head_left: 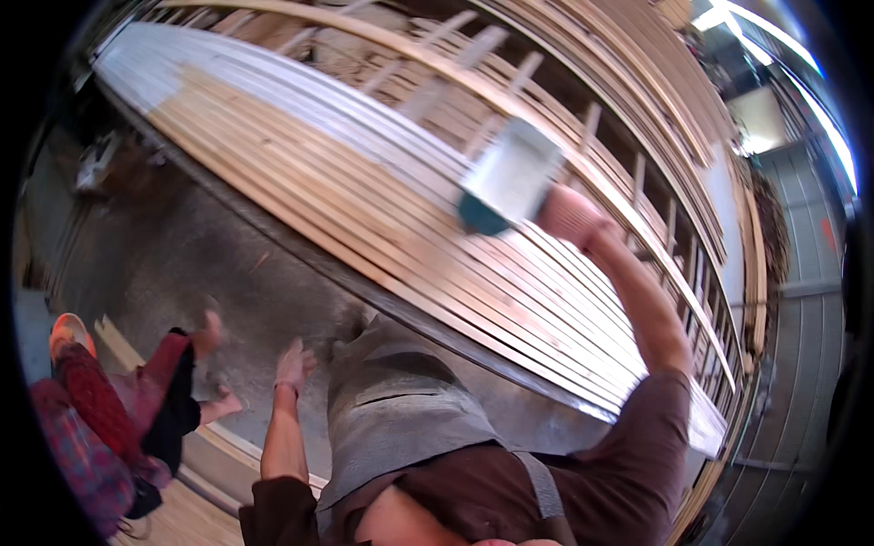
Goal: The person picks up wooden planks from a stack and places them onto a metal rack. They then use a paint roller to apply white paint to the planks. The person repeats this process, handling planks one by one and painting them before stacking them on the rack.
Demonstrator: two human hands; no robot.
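Note:
My right hand [572,217], in a pinkish knit glove, is closed on a box-shaped tool [515,173] with a whitish face and a teal end. Its exact kind is not clear. The tool is over a long row of narrow wooden strips [364,209] lying side by side on a bench. Part of the row looks whitish, while a patch toward the left shows bare yellowish wood. Away from the bench, my left hand [293,366], also gloved, hangs low beside my grey apron [396,400]. Its fingers look apart and hold nothing.
Behind the strips stands a slatted wooden rack [537,77], with stacked long boards [628,55] beyond it. Another person [109,419] is close by at the lower left, arms reaching toward my left side. A grey panelled wall [801,300] rises at the right.

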